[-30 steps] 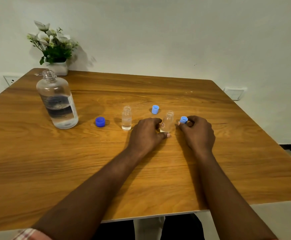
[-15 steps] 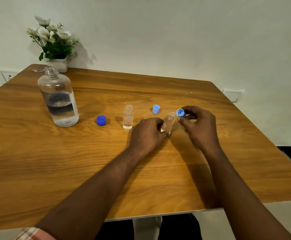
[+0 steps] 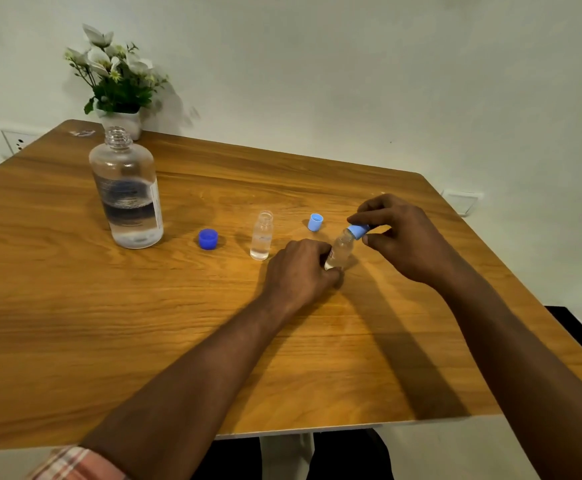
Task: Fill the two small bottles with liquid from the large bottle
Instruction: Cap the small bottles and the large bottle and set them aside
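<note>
The large clear bottle [image 3: 125,188] stands uncapped at the left of the table, with liquid in its lower part. Its dark blue cap [image 3: 208,239] lies to its right. One small bottle [image 3: 261,235] stands open, partly filled with clear liquid. My left hand [image 3: 300,271] grips the base of the second small bottle [image 3: 341,250], which tilts to the right. My right hand [image 3: 400,237] pinches a light blue cap [image 3: 358,231] on that bottle's mouth. Another light blue cap [image 3: 315,222] lies on the table behind.
The wooden table [image 3: 144,323] ends at a near edge below my forearms and at a right edge by the wall. A white pot of flowers [image 3: 118,84] stands at the back left corner. A wall socket [image 3: 17,142] is at far left.
My right hand lifted the light blue cap from beside the small bottle and brought it onto the bottle's mouth. My left hand kept hold of the bottle, which now tilts more.
</note>
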`<state>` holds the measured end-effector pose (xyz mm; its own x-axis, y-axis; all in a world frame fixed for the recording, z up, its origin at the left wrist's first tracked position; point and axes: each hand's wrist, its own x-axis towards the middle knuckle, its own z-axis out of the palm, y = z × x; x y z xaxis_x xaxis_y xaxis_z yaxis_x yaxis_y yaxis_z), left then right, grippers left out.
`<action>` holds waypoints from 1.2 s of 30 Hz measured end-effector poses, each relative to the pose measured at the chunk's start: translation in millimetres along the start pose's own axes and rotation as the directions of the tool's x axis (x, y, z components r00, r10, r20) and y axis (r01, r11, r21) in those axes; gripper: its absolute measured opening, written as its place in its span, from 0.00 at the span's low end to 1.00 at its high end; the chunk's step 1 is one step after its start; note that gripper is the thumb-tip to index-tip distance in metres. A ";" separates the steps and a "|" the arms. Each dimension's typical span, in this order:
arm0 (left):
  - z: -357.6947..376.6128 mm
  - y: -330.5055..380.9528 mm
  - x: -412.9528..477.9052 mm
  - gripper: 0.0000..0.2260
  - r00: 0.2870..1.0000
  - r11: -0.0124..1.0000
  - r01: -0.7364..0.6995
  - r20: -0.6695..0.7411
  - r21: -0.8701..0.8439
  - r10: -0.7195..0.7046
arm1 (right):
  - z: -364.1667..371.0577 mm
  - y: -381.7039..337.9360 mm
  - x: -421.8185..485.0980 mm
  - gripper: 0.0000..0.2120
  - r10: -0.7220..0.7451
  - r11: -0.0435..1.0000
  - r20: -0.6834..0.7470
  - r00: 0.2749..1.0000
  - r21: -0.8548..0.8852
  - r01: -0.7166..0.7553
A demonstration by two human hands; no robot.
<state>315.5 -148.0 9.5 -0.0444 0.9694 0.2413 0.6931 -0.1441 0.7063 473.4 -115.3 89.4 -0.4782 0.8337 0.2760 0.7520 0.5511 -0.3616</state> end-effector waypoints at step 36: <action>-1.0 1.7 -1.6 0.09 1.000 1.000 0.011 0.026 0.021 -0.011 | -23.3 -28.1 17.6 0.14 0.039 0.995 0.147 0.988 -0.100 -0.025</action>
<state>316.0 -150.0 10.9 -0.0336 0.9758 0.2161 0.7074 -0.1296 0.6949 454.4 -116.9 125.2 -0.5095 0.8509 0.1280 0.8052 0.5239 -0.2777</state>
